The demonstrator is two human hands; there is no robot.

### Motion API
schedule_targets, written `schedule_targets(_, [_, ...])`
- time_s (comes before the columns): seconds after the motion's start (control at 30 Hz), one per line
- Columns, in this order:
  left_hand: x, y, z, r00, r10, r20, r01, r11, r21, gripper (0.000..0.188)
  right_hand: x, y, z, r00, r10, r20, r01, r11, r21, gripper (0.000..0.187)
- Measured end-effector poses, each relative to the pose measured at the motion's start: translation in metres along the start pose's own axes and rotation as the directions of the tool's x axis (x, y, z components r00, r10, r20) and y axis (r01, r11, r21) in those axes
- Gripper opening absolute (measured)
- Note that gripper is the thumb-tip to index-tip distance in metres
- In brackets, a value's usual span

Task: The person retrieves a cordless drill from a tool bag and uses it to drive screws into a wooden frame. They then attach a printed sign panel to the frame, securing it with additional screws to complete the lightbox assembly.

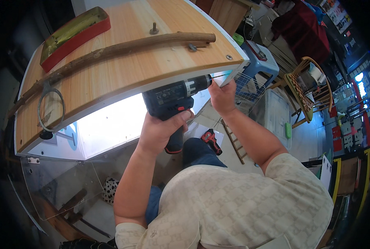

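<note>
Left hand [162,130] wrapped round black cordless drill [174,99], bit against white front edge of pale wooden tabletop [127,62]; right hand [222,97] pinching that edge by the bit | screw seemingly not yet seated; long brown branch [110,52] lies on top

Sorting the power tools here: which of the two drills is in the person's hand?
The dark cordless drill, held by the left hand at the panel edge; the red-and-black drill lies on the floor.
</note>
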State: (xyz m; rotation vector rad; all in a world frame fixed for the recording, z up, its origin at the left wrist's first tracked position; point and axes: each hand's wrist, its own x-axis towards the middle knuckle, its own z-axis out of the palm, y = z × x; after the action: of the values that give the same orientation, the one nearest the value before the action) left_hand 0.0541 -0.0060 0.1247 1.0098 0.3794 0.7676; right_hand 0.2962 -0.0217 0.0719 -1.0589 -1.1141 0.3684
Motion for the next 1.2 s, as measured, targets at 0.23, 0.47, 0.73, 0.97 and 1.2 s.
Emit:
schedule_targets(0.23, [0.000,-0.001,-0.001,1.000,0.014,-0.013,-0.014,1.000,-0.001,0.029,-0.001,-0.008,0.003,1.000,0.001,-0.013,0.000,1.000,0.004,0.021])
schedule_targets(0.47, [0.000,0.001,-0.001,1.000,-0.024,-0.012,0.024,1.000,-0.006,0.029,0.000,-0.011,0.004,1.000,-0.025,-0.001,0.025,0.997,-0.079,0.020])
schedule_targets(0.73, [0.000,0.003,0.000,1.000,-0.009,-0.004,0.010,1.000,0.009,0.028,-0.001,-0.010,0.003,1.000,-0.007,-0.005,0.007,0.999,-0.045,0.020])
schedule_targets(0.97, [-0.003,-0.003,0.001,0.999,-0.014,-0.037,0.011,0.998,-0.061,0.029,0.000,-0.012,0.003,1.000,0.004,0.026,-0.004,1.000,-0.019,0.021])
schedule_targets(1.2, [-0.005,-0.002,-0.003,0.999,-0.010,-0.042,0.007,0.998,-0.070,0.029,-0.002,-0.013,0.003,1.000,0.025,0.004,-0.024,0.999,-0.031,0.018])
